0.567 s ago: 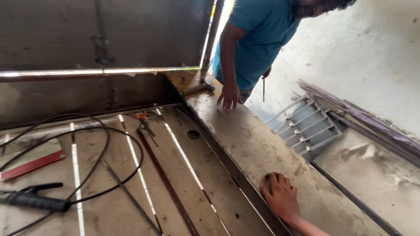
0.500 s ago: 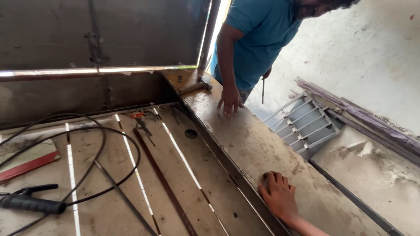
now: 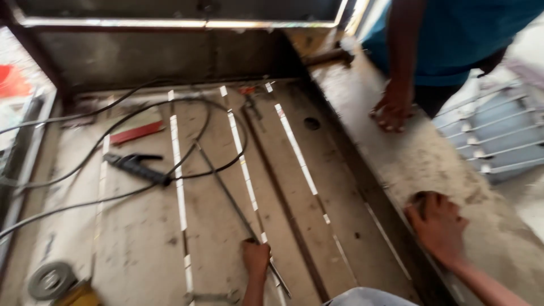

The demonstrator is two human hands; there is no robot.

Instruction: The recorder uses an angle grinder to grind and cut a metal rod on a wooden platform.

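The person's own body shows only at the bottom edge of the view. The left hand (image 3: 256,258) is bare, with no glove, ring or watch to see, and the forearm below it is bare too, so no sleeve reaches that far. The right hand (image 3: 437,226) is also bare, and its fingers (image 3: 422,199) carry no ring. The right forearm runs out at the lower right corner without any sleeve or band. Between both arms, at the very bottom, a small rounded piece of light grey-blue cloth (image 3: 368,296) shows; it is blurred, and which garment it is cannot be told.
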